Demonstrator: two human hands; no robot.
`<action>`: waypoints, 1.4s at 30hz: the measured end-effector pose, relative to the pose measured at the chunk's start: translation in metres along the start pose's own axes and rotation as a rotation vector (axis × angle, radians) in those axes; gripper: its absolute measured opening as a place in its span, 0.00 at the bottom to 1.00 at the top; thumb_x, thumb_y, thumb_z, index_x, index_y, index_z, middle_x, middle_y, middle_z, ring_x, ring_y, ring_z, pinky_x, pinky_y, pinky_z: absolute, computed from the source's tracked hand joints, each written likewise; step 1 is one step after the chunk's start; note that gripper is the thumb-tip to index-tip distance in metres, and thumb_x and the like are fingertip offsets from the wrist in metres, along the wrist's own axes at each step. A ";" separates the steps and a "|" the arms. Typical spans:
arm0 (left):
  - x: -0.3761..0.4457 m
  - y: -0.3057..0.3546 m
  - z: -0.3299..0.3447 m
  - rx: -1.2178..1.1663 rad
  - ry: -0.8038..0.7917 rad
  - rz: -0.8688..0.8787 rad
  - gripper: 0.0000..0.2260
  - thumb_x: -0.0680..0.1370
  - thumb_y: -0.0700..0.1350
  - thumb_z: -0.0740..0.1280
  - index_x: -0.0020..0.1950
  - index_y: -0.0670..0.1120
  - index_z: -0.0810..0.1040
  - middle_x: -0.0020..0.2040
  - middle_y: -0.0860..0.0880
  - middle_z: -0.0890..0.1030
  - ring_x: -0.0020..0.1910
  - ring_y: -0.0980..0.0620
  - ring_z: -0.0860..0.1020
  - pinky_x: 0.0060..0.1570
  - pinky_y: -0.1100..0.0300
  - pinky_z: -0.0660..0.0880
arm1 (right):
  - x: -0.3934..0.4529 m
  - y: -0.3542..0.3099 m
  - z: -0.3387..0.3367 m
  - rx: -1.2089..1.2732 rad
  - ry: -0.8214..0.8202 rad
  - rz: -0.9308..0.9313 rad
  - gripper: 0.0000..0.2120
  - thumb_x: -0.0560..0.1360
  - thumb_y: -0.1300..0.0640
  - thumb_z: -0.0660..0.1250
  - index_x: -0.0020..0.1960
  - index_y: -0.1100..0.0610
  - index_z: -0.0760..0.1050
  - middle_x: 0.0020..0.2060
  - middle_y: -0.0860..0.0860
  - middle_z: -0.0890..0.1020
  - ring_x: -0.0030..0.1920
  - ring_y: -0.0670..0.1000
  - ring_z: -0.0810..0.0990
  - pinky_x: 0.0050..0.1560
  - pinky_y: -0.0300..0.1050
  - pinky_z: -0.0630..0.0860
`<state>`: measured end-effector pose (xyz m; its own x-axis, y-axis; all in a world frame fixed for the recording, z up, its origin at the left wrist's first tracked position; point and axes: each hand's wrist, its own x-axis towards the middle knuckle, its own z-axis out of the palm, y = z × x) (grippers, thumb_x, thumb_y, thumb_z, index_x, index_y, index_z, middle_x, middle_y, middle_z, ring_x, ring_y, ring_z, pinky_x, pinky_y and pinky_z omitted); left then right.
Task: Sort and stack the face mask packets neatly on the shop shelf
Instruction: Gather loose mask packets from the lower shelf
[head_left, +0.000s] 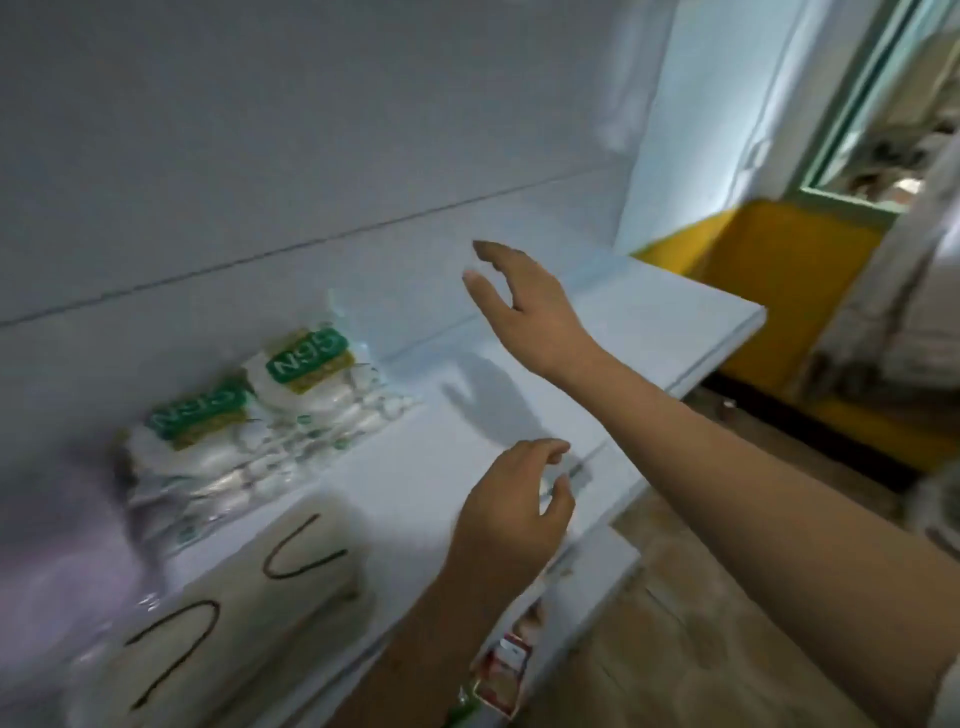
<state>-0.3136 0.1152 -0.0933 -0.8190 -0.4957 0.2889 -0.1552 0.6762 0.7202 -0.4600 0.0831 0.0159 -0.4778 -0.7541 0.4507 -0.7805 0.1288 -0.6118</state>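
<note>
Both hands, left hand (511, 499) and right hand (522, 299), hover loose-fingered, empty, above shelf (649, 332).

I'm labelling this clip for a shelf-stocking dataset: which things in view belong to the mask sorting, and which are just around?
Part of the job:
N95 mask packets, stacked at the shelf's back
beige masks with dark ear loops, nearer the front
white shelf
left hand and right hand, both holding nothing

Just around:
red and white packet below the shelf
yellow wall
</note>
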 end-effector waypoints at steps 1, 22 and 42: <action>0.004 0.004 0.032 -0.003 -0.084 0.024 0.17 0.81 0.51 0.62 0.69 0.50 0.75 0.64 0.55 0.79 0.63 0.59 0.75 0.64 0.69 0.69 | -0.015 0.030 -0.017 -0.041 0.015 0.051 0.25 0.83 0.45 0.57 0.75 0.57 0.66 0.72 0.52 0.71 0.71 0.50 0.68 0.71 0.41 0.61; 0.137 -0.129 0.384 0.251 -0.142 -0.558 0.15 0.79 0.39 0.66 0.66 0.43 0.76 0.61 0.43 0.77 0.61 0.46 0.75 0.58 0.62 0.67 | -0.125 0.575 0.010 -0.235 -0.333 0.512 0.31 0.78 0.51 0.67 0.76 0.60 0.61 0.72 0.59 0.67 0.69 0.60 0.68 0.65 0.53 0.70; 0.222 -0.199 0.398 0.160 0.245 -0.782 0.05 0.77 0.44 0.69 0.52 0.45 0.79 0.50 0.50 0.81 0.38 0.60 0.76 0.32 0.75 0.70 | -0.124 0.573 0.081 -0.068 0.050 0.701 0.15 0.75 0.49 0.62 0.46 0.61 0.78 0.45 0.53 0.80 0.45 0.55 0.77 0.37 0.45 0.65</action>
<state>-0.6845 0.0873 -0.4235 -0.3023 -0.9462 -0.1152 -0.7208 0.1478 0.6772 -0.8153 0.1976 -0.4431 -0.8938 -0.4484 -0.0045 -0.3048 0.6149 -0.7273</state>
